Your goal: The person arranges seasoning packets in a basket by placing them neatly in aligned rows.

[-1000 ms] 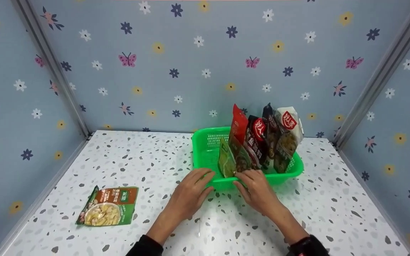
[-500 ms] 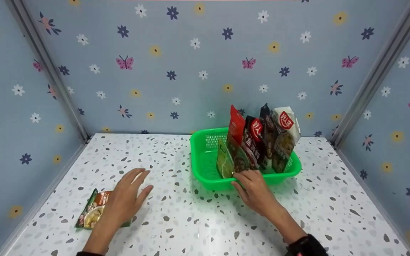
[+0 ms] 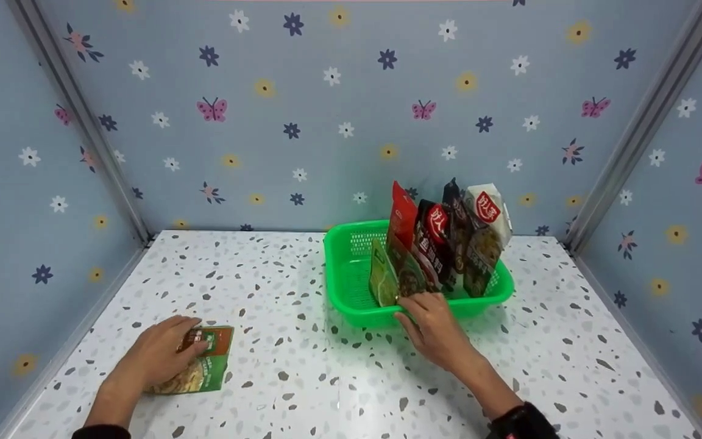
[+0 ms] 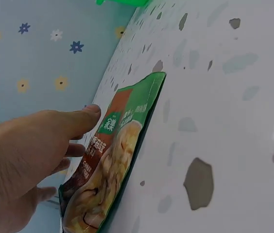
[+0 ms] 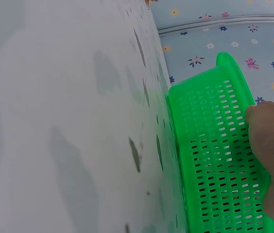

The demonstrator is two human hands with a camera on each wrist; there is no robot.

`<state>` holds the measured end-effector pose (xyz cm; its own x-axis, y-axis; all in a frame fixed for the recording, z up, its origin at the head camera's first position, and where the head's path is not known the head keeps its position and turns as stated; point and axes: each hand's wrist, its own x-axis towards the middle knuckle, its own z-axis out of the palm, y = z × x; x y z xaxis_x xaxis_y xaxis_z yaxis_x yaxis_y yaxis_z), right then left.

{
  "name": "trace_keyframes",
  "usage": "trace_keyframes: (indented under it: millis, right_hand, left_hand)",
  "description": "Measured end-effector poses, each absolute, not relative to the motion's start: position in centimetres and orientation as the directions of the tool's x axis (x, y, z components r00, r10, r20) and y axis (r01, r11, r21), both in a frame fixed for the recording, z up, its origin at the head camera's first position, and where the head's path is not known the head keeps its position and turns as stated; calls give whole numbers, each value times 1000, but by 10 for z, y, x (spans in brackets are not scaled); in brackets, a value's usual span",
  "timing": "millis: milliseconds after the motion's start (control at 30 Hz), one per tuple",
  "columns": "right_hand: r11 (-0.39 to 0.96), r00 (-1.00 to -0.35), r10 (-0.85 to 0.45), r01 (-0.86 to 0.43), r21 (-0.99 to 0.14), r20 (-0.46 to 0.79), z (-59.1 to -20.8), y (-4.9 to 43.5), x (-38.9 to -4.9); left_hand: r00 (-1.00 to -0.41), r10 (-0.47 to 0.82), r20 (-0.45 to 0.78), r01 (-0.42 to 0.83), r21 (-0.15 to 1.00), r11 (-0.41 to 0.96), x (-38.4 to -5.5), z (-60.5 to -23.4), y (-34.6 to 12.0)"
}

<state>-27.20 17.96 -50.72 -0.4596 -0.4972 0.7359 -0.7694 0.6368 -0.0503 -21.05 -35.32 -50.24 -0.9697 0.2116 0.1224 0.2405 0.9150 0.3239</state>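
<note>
My left hand [image 3: 159, 355] is over a brown and green food packet [image 3: 214, 366] that lies flat on the table at the left. In the left wrist view the thumb [image 4: 86, 116] is by the packet's near side, and the fingers reach past it, loosely bent. Whether they touch it is hard to tell. My right hand [image 3: 436, 329] grips the front rim of a green plastic basket [image 3: 351, 314], fingers over the rim and thumb outside. Just behind those fingers, a small light-green packet [image 3: 383, 277] and a red packet [image 3: 403, 216] stand in the basket.
Further right in the basket stand a dark packet with a red label [image 3: 435, 235], a narrow dark packet [image 3: 457, 222] and a white-topped packet [image 3: 488, 228]. The speckled white table [image 3: 253, 280] is bounded by blue flowered walls [image 3: 326, 91] at the back and sides.
My left hand has left the basket's front rim and swung left, coming down over the packet on the table. The right hand has stayed on the basket rim.
</note>
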Motion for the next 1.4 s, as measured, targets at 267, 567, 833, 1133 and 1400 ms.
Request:
trace_keyframes:
  millis: [267, 567, 833, 1133, 1400]
  right_hand:
    - [638, -458, -498, -769, -47, 736, -509, 179, -272]
    - [644, -457, -499, -764, -38, 736, -510, 179, -273]
    - [640, -451, -497, -768, -38, 742, -511, 179, -272]
    - [635, -457, -487, -771, -58, 744, -509, 182, -273]
    - [643, -485, -484, -762, -80, 728, -505, 182, -273]
  left_hand:
    - [-980, 190, -51, 152, 416, 897, -210, -498, -361]
    - [-982, 184, -30, 155, 420, 894, -212, -492, -359]
    - [-969, 196, -151, 86, 537, 839, -210, -484, -357]
    - [-898, 431, -91, 225, 746, 627, -211, -464, -332]
    - [-908, 419, 25, 251, 833, 493, -214, -449, -288]
